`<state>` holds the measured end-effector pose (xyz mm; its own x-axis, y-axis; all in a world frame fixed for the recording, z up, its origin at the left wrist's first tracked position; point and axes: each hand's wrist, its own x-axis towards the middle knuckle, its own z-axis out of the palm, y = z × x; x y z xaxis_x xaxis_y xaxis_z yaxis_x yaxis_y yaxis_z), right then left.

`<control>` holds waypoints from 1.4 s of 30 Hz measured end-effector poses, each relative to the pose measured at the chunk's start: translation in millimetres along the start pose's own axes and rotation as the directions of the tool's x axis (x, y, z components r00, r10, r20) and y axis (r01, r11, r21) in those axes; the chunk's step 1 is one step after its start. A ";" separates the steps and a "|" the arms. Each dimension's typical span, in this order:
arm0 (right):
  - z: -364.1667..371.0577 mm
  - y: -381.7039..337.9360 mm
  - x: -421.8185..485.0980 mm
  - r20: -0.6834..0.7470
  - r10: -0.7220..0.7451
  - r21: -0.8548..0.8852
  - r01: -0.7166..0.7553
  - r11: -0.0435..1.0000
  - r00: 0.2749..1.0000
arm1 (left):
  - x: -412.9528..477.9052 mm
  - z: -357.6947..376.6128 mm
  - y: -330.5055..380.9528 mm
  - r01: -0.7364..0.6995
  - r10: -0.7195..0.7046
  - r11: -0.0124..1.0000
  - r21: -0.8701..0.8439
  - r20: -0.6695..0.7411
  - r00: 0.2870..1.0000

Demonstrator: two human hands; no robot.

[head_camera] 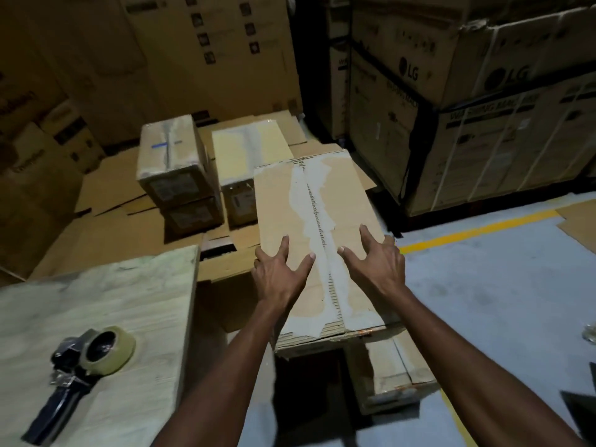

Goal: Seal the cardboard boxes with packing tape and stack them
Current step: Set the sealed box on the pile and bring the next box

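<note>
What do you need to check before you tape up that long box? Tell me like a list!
1. Flaps of the long box closed: ok, they meet along the middle seam.
2. Seam sealed: not ok, only torn old tape marks show.
3. Box steadied: ok, left hand and right hand rest on its top.
4. Tape dispenser in hand: not ok, it lies on the wooden table.
5. Firm footing on the lower box: cannot tell.
</note>
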<state>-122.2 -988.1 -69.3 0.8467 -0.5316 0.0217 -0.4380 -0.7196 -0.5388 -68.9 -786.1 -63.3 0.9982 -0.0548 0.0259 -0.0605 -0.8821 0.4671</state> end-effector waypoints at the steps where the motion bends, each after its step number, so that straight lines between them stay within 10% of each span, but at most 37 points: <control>1: 1.7 -18.0 -6.8 -0.005 0.001 0.011 -0.001 1.000 1.000 | 2.2 -16.6 -11.0 -0.005 0.005 1.000 -0.003 -0.005 1.000; 42: 185.5 -590.5 -316.3 0.055 -0.392 0.176 0.377 0.909 0.919 | -39.7 -472.5 -548.4 0.125 -0.109 0.991 0.039 -0.290 0.951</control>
<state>-75.3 -312.2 85.8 0.9658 -0.1819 0.1846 -0.0257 -0.7760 -0.6302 -74.0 -79.1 97.1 0.9566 0.1793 0.2297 0.0649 -0.8995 0.4322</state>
